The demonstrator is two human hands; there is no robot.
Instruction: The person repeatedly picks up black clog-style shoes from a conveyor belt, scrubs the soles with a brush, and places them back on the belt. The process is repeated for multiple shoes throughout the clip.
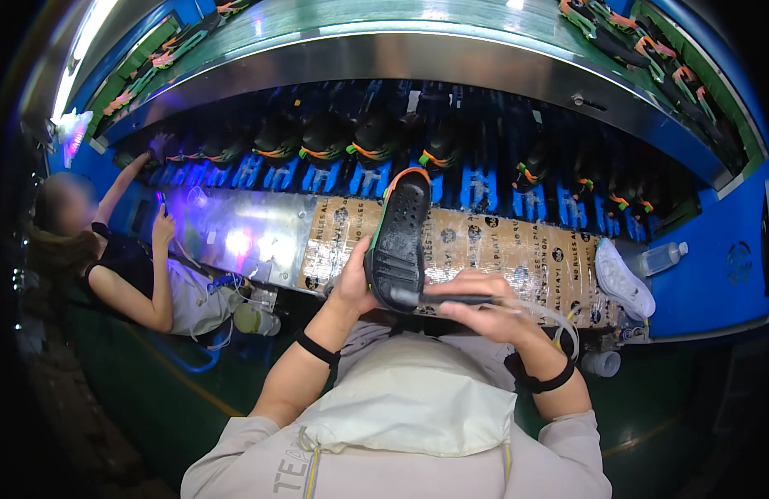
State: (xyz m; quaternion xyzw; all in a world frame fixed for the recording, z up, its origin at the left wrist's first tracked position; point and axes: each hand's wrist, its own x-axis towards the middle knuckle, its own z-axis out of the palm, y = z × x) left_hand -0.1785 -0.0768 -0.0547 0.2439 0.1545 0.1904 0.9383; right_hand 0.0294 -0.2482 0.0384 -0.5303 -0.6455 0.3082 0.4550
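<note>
My left hand (pixel 353 281) clasps a black shoe (pixel 401 233), toe away, above the near edge of the bench (pixel 272 235); my right hand (pixel 491 306) pinches a motion-blurred brush (pixel 461 298) at its heel. Rightward, cardboard (pixel 505 249) stretches toward a white sole (pixel 623 281).

The left hand (pixel 349 276) grips a black shoe (pixel 401 224) by its left edge. The right hand (pixel 488 309), right of the shoe, holds a brush (pixel 451 298), its blurred tip over the shoe's near end. Beyond the shoe stand other shoes (pixel 373 137); well to its right lie a white sole (pixel 622 279) and clear bottle (pixel 663 259); far left of it is another person (pixel 122 279).
</note>
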